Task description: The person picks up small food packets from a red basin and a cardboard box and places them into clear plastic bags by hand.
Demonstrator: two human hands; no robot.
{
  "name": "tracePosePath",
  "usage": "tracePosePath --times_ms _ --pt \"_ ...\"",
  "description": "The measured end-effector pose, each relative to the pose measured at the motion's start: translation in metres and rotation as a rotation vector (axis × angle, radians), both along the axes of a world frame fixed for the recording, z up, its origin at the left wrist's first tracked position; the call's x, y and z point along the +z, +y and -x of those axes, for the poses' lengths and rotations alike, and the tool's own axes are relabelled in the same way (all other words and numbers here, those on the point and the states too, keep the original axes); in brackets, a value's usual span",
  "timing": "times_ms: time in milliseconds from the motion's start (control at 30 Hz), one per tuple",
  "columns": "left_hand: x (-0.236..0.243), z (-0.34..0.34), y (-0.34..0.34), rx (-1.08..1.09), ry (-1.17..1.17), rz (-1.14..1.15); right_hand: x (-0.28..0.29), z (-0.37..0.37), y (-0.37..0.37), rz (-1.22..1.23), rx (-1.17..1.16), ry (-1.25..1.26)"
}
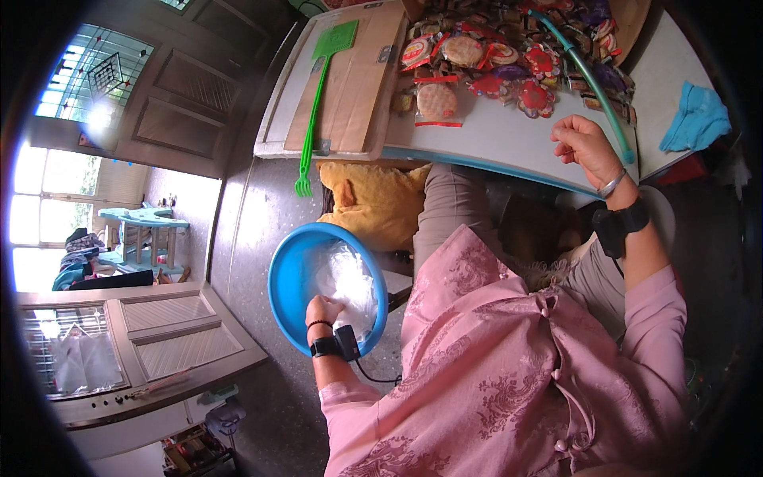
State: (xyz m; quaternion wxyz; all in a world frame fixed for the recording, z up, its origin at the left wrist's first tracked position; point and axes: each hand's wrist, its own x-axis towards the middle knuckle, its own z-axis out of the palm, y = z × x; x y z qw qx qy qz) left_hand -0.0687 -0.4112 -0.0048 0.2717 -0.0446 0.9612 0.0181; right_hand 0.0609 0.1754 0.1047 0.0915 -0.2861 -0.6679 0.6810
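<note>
Clear plastic (350, 277); left hand (322, 309) alongside

Basin (289, 278) blue; plastic (350, 274) silvery white; shirt (493, 381) pink, darker floral pattern; swatter (335, 39) green; cushion (377, 199) yellow.

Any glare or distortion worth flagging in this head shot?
Head view: the windows at far left are blown out white; glare bleaches the shiny plastic in the blue basin, near the left hand; fisheye curvature bows the white table; corners fall to black.
</note>
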Motion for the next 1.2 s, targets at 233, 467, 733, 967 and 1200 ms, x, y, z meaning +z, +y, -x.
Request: tracePosePath --times_ms 233,467,733,967,1200 --pt "-0.014 -0.014 0.004 0.074 0.216 0.032 0.001 -0.001 0.0 0.005 0.006 -0.007" --pt "-0.005 0.007 -0.018 0.036 0.206 0.01 0.002 -0.001 -0.001 0.003 0.012 -0.019" --pt "0.087 0.019 0.059 0.338 0.065 -0.861 0.0 -0.001 -0.003 0.014 0.021 -0.014" --pt "0.123 0.025 0.189 0.229 -0.177 -1.335 -0.006 0.001 -0.011 -0.007 0.211 -0.024" --pt "0.11 0.005 0.316 0.137 -0.306 -1.416 0.011 -0.006 -0.026 0.158 0.517 0.038"
